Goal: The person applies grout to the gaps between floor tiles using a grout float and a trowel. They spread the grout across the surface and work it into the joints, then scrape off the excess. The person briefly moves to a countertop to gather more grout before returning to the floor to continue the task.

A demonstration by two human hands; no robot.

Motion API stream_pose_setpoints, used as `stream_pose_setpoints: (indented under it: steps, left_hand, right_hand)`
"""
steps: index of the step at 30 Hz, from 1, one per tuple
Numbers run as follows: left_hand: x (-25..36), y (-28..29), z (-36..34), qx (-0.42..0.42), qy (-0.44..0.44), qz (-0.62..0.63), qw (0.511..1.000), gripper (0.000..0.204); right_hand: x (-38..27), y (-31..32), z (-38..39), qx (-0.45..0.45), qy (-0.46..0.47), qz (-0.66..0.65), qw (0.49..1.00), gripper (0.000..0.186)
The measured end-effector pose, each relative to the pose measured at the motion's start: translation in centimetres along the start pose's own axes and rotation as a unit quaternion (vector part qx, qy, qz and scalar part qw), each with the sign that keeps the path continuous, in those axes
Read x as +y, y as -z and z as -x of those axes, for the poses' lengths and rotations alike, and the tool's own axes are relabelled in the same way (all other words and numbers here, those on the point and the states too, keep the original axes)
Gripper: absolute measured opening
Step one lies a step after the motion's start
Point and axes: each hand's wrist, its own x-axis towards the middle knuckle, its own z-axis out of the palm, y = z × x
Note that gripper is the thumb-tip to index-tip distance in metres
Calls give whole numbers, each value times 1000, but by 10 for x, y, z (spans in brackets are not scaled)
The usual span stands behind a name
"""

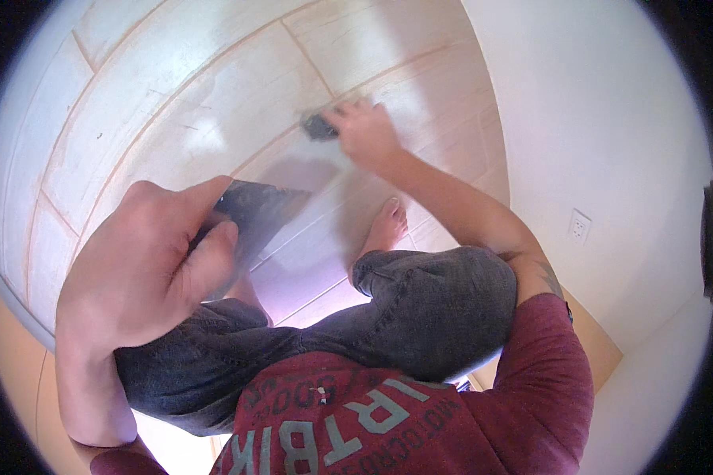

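Close to me on the left, my left hand [146, 265] is closed round the handle of a putty knife. Its wide blade [255, 207], smeared dark, points to the right above the floor. My right hand [370, 136] reaches out over the tiled floor [214, 103], fingers closed on a small black block-like thing [319, 127]. That piece is blurred, and its exact kind does not show; it looks to be at the tile surface beside a joint. Long pale tiles carry tan joints and faint smears. Fingers hide most of the knife's handle.
My bare right foot [388, 226] rests on the tiles between the hands and my bent knees in dark jeans [444, 305]. A white wall [586, 103] rises on the right, with a power outlet [580, 226] low on it. Tan flooring [594, 336] shows at lower right.
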Motion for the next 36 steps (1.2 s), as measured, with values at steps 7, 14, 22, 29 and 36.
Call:
stream_pose_setpoints:
  steps: [7, 14, 22, 29, 36]
  left_hand:
    - [-8, -2, 6, 26, -14, 11, 1000, 14]
    - [-17, -1, 18, 81, -20, 4, 996, 19]
    - [5, -12, 10, 63, -25, -34, 997, 20]
    - [13, -37, 58, 13, -26, -22, 999, 29]
    - [13, -69, 109, -2, 28, 45, 999, 35]
  right_hand:
    - [2, -8, 24, -128, -31, -110, 985, 48]
    - [70, 17, 8, -36, -249, -81, 965, 45]
    - [-48, -35, 14, -76, 129, -84, 985, 29]
    - [-61, 10, 16, -133, 95, -94, 982, 41]
    - [-1, -11, 2, -3, 135, 131, 982, 73]
